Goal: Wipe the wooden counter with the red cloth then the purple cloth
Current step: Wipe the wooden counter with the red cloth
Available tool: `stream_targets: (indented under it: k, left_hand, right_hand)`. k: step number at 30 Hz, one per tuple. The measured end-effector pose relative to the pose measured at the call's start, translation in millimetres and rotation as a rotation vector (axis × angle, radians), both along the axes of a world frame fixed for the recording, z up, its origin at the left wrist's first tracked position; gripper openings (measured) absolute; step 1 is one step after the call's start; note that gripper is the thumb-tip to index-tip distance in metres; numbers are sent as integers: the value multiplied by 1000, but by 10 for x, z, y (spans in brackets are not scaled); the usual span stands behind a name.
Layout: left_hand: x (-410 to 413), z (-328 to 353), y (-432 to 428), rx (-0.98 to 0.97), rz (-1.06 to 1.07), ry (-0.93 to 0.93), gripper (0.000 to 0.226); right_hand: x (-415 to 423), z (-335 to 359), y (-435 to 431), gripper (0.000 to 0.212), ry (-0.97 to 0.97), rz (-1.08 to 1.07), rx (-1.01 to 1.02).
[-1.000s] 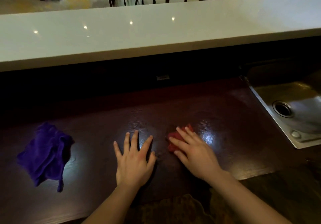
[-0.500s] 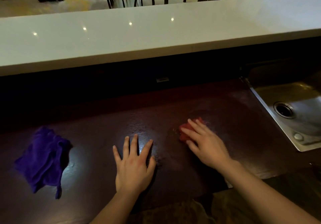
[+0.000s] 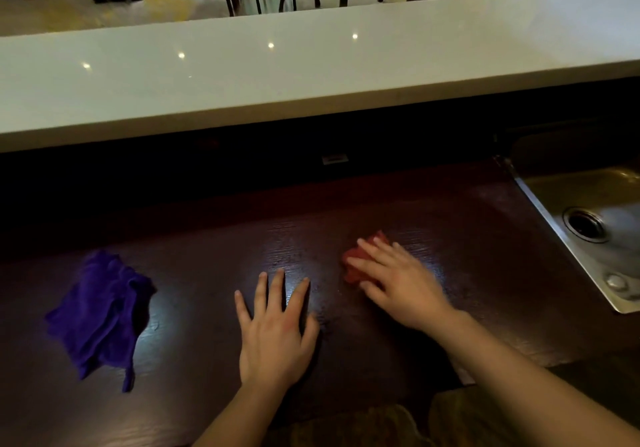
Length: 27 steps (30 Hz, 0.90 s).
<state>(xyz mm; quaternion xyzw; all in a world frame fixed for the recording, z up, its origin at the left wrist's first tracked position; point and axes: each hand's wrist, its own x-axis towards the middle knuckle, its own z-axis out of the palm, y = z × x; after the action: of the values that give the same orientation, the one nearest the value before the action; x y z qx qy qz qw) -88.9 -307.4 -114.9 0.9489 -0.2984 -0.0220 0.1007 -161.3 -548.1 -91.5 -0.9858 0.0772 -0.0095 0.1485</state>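
The dark wooden counter runs across the lower half of the view. My right hand lies on top of the small red cloth and presses it flat against the wood, right of centre; only the cloth's left and far edges show past my fingers. My left hand rests palm down on the bare counter with its fingers spread, holding nothing. The purple cloth lies crumpled at the left, well apart from both hands.
A steel sink with a round drain is set into the counter at the right edge. A raised white ledge spans the back, above a dark recess. Chairs and table legs stand beyond it.
My right hand slid the red cloth away from me and to the right, then back a little to the left. The left hand and purple cloth have stayed put.
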Motion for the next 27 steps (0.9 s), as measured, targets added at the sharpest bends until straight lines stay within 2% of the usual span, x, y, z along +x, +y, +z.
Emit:
stream_targets:
  k: [1, 4, 6, 9, 13, 15, 19, 20, 21, 25, 27]
  left_hand:
    - [2, -5, -7, -1, 2, 4, 54]
    - [3, -12, -18, -2, 9, 17, 57]
    - [7, -13, -19, -1, 11, 12, 58]
    - [-3, 9, -14, -20, 10, 7, 59]
    - [-5, 25, -2, -45, 16, 15, 63]
    - [1, 25, -5, -53, 17, 19, 64]
    - [-3, 24, -9, -49, 12, 20, 64]
    - [1, 22, 1, -48, 12, 22, 64]
    - [0, 25, 1, -50, 10, 23, 64]
    - [1, 21, 14, -53, 2, 16, 64]
    - [7, 12, 16, -52, 8, 13, 64]
  right_hand:
    - [-51, -5, -123, 49, 2, -36, -13]
    - [148, 21, -419, 49, 13, -374, -6]
    - [476, 35, -306, 50, 30, -461, -9]
    - [720, 26, 128, 50, 20, -254, -1]
    - [229, -18, 251, 49, 16, 115, -9]
    - [65, -13, 19, 49, 42, 97, -39]
    - [339, 60, -110, 51, 71, -305, -35]
    - [433, 82, 30, 53, 68, -339, -24]
    - [471, 86, 195, 55, 56, -309, -26]
    - [-6, -55, 625, 50, -28, 82, -59]
    - [-308, -57, 370, 47, -15, 82, -67]
